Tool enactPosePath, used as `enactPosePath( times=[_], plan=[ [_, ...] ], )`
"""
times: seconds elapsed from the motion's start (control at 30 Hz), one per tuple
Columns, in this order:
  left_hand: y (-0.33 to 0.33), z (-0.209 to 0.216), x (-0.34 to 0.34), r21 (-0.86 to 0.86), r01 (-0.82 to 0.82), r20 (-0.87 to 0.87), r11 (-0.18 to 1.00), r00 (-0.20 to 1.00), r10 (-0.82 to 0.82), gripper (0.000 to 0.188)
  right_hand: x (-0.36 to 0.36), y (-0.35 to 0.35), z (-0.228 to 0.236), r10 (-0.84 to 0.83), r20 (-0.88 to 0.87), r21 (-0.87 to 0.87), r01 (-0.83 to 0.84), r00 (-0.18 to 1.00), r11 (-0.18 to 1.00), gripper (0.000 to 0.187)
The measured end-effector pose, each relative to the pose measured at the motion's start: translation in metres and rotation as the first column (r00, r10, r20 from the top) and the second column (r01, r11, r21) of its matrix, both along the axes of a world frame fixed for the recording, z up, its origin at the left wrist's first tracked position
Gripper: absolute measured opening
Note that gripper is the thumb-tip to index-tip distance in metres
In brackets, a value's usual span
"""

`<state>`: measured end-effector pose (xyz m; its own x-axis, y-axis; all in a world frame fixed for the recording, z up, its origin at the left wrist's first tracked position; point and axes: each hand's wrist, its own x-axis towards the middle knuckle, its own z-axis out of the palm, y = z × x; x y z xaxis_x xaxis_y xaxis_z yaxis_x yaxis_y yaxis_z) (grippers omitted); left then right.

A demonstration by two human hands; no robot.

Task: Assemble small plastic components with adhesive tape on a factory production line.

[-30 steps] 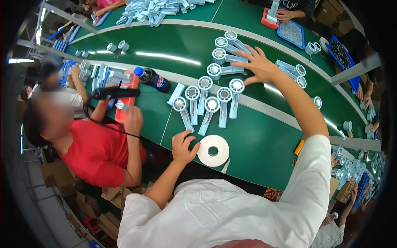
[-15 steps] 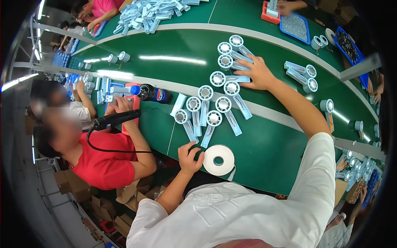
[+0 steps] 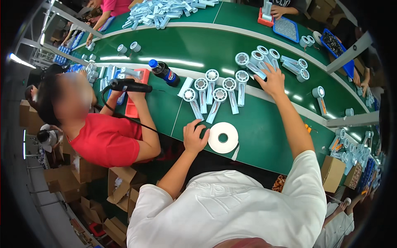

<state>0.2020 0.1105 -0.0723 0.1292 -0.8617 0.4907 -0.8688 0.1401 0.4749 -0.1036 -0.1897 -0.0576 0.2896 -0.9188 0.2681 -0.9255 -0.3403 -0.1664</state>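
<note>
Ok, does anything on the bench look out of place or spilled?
A dark drink bottle with a blue cap is between the light-blue parts and the red tray; a drink looks odd there. The white tape roll has a loose end trailing near the bench edge. I see no spill.

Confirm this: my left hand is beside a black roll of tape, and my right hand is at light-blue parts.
No: the head view shows the roll of tape is white, not black. Your left hand is beside it, and your right hand is at light-blue parts.
</note>
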Motion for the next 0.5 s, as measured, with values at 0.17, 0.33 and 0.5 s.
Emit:
enactPosePath(
  times=[0.17,0.33,0.5],
  plan=[
    [0.002,0.002,0.0,-0.044,-0.004,0.026,0.999,1.0,0.005,0.017,0.003,0.057,0.023,-0.252,0.047,-0.085,0.255,0.967,0.963,0.053],
    [0.003,-0.012,0.003,-0.099,0.004,0.01,0.995,1.0,-0.003,0.016,0.023,0.113,-0.002,-0.368,0.004,-0.085,0.367,0.93,0.926,0.054],
    [0.005,-0.017,0.003,-0.086,0.003,0.006,0.996,1.0,-0.003,0.016,0.049,0.151,-0.029,-0.432,0.006,-0.127,0.429,0.902,0.894,0.057]
  ],
)
